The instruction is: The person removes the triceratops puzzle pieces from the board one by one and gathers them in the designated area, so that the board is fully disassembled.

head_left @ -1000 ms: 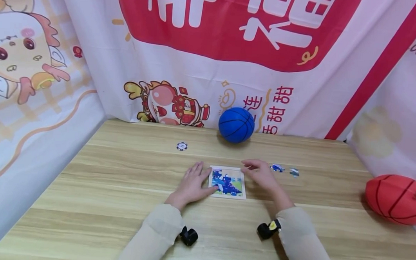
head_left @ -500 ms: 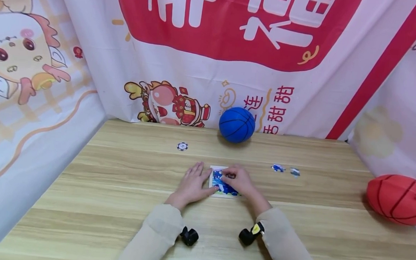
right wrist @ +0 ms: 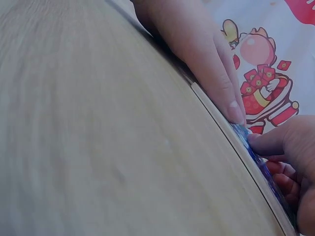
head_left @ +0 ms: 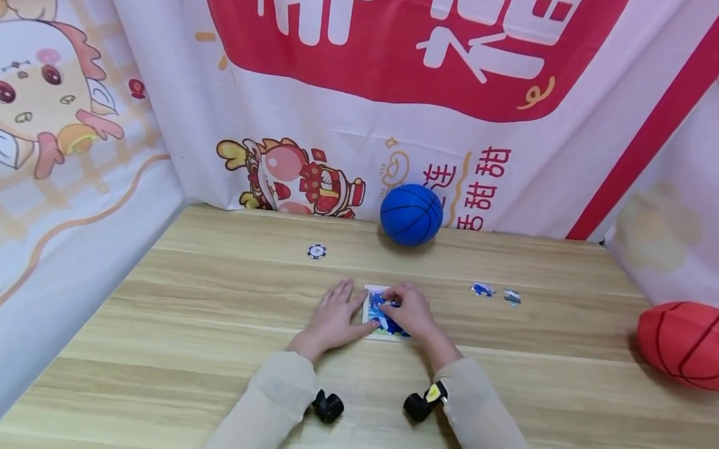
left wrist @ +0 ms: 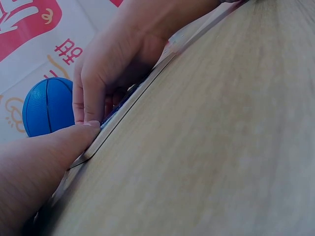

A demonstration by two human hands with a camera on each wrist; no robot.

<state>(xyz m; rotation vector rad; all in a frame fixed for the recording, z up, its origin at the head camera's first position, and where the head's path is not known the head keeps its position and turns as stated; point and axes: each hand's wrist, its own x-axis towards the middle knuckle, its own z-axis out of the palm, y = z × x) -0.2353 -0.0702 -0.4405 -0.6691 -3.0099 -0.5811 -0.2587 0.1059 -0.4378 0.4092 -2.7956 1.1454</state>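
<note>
A small jigsaw puzzle (head_left: 376, 312) with a blue dinosaur picture lies on the table in a pale wooden frame (head_left: 365, 313). Along its left side rests my left hand (head_left: 331, 319), fingers straight, with the thumb over the picture. My right hand (head_left: 414, 313) is over the puzzle's right part and covers much of it. In the right wrist view its thumb (right wrist: 268, 142) touches the picture while the other fingers curl behind. Thumb and fingers pinch at a puzzle piece, mostly hidden under them. Two loose puzzle pieces, one blue (head_left: 483, 289) and one greyish (head_left: 511, 297), lie to the right.
Behind the puzzle a blue ball (head_left: 411, 215) stands near the printed cloth backdrop (head_left: 352, 126). A red ball (head_left: 691, 345) sits at the table's right side. One round black-and-white chip (head_left: 317, 251) lies on the wooden table (head_left: 208, 325), back left of the frame.
My right hand has moved left from the frame's upper right corner onto the picture, its fingers closing together there. The left hand keeps its place.
</note>
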